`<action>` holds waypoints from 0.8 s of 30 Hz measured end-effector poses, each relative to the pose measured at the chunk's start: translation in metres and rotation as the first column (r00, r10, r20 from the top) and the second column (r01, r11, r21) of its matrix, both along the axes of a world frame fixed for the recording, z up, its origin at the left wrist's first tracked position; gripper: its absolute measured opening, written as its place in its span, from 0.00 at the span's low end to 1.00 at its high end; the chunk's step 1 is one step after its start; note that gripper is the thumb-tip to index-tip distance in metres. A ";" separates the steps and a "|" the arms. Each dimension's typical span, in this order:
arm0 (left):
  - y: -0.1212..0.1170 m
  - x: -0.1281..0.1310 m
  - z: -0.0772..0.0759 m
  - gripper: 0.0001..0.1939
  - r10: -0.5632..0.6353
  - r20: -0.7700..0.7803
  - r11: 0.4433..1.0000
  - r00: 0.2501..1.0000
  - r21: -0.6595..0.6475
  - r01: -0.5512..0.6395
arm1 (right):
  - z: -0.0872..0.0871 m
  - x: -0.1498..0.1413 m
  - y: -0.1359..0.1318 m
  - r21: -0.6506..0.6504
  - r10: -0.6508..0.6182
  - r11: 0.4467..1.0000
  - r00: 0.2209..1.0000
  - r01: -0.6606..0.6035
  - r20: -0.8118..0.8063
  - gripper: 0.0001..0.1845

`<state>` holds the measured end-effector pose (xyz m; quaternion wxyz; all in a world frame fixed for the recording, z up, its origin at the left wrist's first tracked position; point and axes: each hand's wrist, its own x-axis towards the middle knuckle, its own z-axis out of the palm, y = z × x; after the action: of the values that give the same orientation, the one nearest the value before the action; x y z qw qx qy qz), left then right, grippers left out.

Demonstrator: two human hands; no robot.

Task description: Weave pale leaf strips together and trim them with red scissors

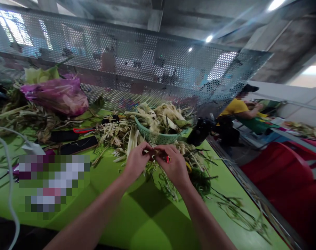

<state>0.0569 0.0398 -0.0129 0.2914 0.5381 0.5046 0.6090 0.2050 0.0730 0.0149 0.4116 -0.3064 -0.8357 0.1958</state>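
Observation:
My left hand (pixel 138 158) and my right hand (pixel 172 163) meet over the green table in front of the basket. The fingertips of both hands are pinched together on something small and pale, too hidden to name. A bit of red shows between the fingers of my right hand. Just beyond stands a green plastic basket (pixel 161 138) heaped with pale dry husks (pixel 168 116). Loose plant strips and fibres (pixel 118 132) lie left of the basket. Under and right of my right hand is a tangle of green strands (pixel 201 182).
A pink plastic bag (pixel 58 95) rests on dry stalks at the left. Nearby are a phone (pixel 79 145), red-handled scissors (pixel 83 130) and a white cable (pixel 10 187). A dark bottle-like object (pixel 201 130) stands right of the basket. Perforated metal screens the back; a person in yellow (pixel 234 107) sits beyond.

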 end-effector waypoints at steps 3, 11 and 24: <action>0.001 -0.001 0.000 0.03 -0.024 0.011 1.000 1.000 -0.010 0.024 | 0.001 0.000 -0.001 -0.014 -0.019 1.000 1.000 0.019 0.004 0.12; -0.001 -0.002 0.001 0.05 -0.142 0.008 0.989 0.990 -0.034 0.142 | -0.003 0.003 0.003 -0.043 -0.056 0.998 0.997 0.054 -0.044 0.05; 0.002 -0.002 -0.002 0.04 -0.091 -0.099 0.996 0.991 -0.037 0.087 | -0.007 0.001 0.005 -0.151 -0.113 0.984 0.986 0.093 -0.126 0.07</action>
<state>0.0552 0.0415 -0.0149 0.3011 0.5854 0.5038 0.5593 0.2065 0.0784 0.0075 0.4531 -0.3645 -0.7727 0.2546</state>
